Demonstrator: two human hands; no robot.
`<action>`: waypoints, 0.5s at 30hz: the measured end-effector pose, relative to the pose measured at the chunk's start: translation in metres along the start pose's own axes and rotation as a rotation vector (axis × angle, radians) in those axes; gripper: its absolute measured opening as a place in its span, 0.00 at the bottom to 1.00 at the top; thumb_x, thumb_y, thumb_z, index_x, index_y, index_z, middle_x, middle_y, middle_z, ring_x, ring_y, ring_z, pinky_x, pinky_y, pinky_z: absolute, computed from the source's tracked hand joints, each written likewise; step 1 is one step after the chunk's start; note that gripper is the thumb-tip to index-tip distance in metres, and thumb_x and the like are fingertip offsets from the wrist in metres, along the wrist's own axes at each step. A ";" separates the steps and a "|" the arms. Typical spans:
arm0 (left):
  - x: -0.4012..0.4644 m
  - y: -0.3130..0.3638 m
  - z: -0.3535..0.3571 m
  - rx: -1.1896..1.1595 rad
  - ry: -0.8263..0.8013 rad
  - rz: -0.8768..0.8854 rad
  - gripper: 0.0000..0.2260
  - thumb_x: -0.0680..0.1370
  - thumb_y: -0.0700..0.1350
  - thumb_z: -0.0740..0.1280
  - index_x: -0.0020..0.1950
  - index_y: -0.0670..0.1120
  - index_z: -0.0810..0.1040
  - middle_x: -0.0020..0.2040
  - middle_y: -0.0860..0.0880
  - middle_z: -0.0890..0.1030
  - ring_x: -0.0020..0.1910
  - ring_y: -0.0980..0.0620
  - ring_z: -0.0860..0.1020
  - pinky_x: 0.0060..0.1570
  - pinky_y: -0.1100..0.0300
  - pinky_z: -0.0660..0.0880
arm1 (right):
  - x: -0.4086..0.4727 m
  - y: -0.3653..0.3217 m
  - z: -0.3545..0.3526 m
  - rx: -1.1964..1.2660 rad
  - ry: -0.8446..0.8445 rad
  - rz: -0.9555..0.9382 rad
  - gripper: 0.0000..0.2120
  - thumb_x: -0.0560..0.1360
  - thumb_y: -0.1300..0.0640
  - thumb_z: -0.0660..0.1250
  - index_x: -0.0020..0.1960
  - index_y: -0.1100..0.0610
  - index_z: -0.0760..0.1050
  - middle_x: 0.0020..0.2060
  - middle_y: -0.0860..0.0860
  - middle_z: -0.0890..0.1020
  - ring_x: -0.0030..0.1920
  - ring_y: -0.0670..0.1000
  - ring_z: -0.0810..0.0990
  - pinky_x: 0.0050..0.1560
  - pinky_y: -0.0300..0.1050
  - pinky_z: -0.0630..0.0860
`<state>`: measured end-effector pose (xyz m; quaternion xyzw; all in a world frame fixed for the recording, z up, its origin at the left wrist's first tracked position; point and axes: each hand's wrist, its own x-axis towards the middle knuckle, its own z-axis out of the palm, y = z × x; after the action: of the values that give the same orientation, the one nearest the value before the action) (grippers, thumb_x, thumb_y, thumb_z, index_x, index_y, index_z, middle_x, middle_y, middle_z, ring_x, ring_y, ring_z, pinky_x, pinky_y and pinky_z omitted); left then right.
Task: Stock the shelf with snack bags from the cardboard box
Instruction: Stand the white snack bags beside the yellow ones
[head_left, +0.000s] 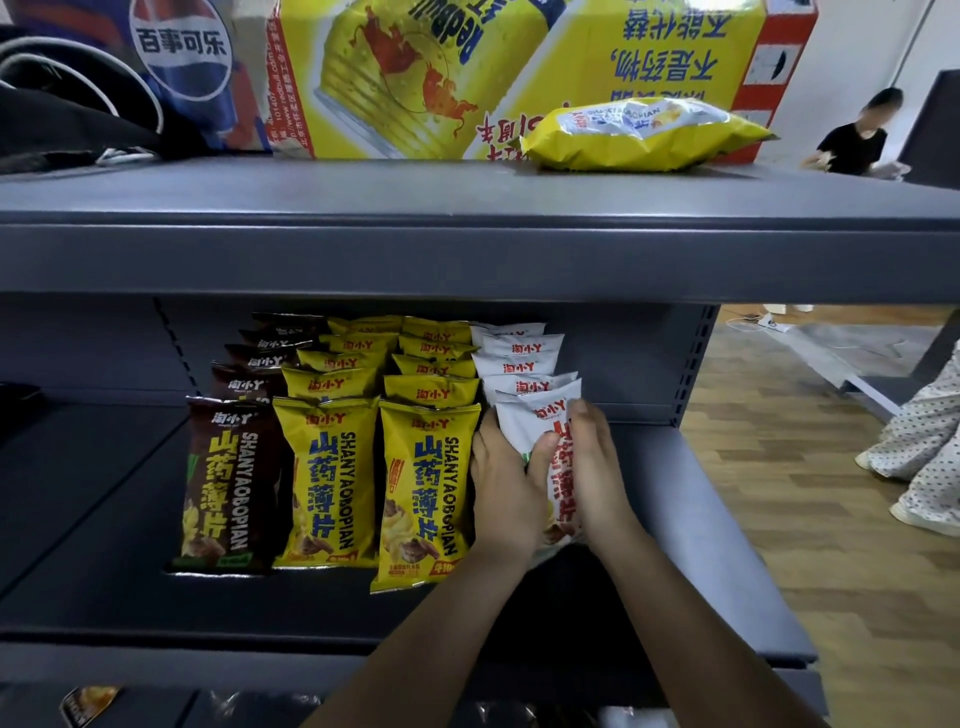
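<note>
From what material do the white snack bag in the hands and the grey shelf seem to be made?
White snack bag: probably thin plastic film, slightly glossy; it creases and has a crimped top seam.
Grey shelf: likely painted metal, matte; thin flat board, slotted upright at its right.

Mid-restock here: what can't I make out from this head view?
- Front white bag: lower print covered by left hand and right hand.
- Rear bags: only tops show behind the front ones.
- Bottom shelf items: cut off by the frame edge, dark.
- Source cardboard box: not identifiable.
</note>
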<state>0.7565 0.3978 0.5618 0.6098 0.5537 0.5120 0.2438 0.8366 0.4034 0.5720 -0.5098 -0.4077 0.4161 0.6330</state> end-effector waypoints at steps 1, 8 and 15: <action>0.001 -0.003 0.000 -0.018 0.008 -0.008 0.30 0.76 0.58 0.64 0.72 0.43 0.61 0.68 0.45 0.69 0.70 0.48 0.66 0.69 0.52 0.65 | 0.001 -0.002 -0.002 -0.009 -0.018 0.008 0.16 0.81 0.46 0.55 0.63 0.51 0.71 0.52 0.46 0.80 0.51 0.44 0.80 0.46 0.39 0.74; 0.006 0.004 0.005 -0.139 0.075 -0.101 0.19 0.78 0.51 0.65 0.65 0.45 0.70 0.59 0.49 0.78 0.59 0.50 0.77 0.56 0.59 0.74 | -0.007 0.006 -0.006 0.005 -0.072 -0.009 0.19 0.78 0.43 0.59 0.67 0.48 0.67 0.57 0.48 0.80 0.54 0.47 0.82 0.57 0.50 0.78; 0.012 0.022 0.008 -0.058 0.090 -0.263 0.23 0.81 0.55 0.52 0.67 0.40 0.67 0.67 0.40 0.70 0.68 0.42 0.66 0.64 0.53 0.64 | -0.015 0.013 0.003 0.038 -0.082 -0.080 0.16 0.80 0.49 0.59 0.66 0.52 0.69 0.57 0.45 0.80 0.56 0.41 0.79 0.56 0.40 0.76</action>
<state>0.7714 0.4051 0.5820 0.5011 0.6240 0.5184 0.3012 0.8275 0.3922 0.5585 -0.4633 -0.4454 0.4186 0.6417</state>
